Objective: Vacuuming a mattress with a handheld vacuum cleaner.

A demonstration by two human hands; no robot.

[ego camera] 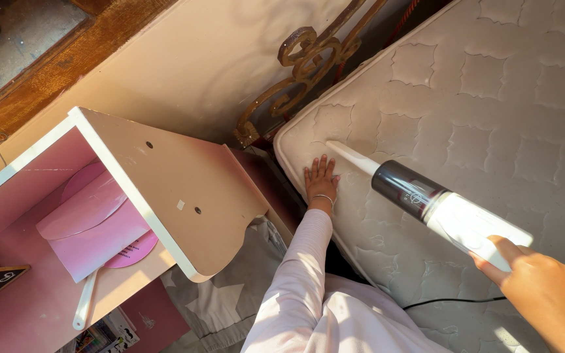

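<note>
Warm slanting sunlight, soft shadows, sharp focus

Single head view, close, looking steeply down at mattress edge (361,216), apparently tilted.

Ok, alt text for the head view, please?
A right hand holds a white and dark handheld vacuum, its nozzle on a beige quilted mattress. The left hand lies flat near the mattress edge, beside a pink wooden shelf unit.

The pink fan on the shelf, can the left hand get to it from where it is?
Probably yes. The left hand lies flat on the mattress, holding nothing, and the shelf's front is open toward the pink fan.
</note>
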